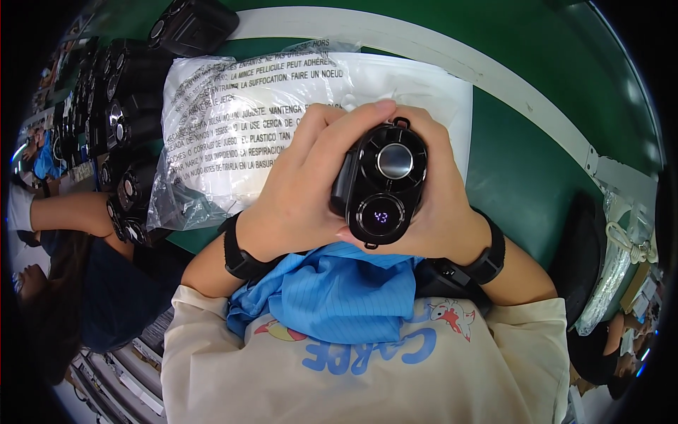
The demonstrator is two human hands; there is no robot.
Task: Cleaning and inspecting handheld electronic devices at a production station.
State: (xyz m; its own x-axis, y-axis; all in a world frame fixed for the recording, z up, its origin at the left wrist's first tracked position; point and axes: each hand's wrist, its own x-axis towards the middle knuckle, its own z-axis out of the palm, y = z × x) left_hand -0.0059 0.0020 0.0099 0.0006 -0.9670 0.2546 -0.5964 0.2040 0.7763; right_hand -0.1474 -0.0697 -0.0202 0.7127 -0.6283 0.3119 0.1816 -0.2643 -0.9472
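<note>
Both my hands wrap round a glossy black oval device [388,185] whose end faces up. That end carries a round silver button and, below it, a round dark window with lit digits. My left hand [295,187] closes on its left side, and my right hand [446,194] on its right, fingers meeting at the far end. Its lower body is hidden behind the hands. Under and beyond them lies a clear plastic bag [233,134] with black print, on white sheets or bags [452,113]. A striped blue cloth [346,293] lies close below my hands.
Several similar black devices [126,124] stand crowded along the left side. Another dark device [192,27] sits at the far left on the green table [522,166]. A white strip [480,53] curves across the back. A co-worker's arm [70,214] reaches in from the left.
</note>
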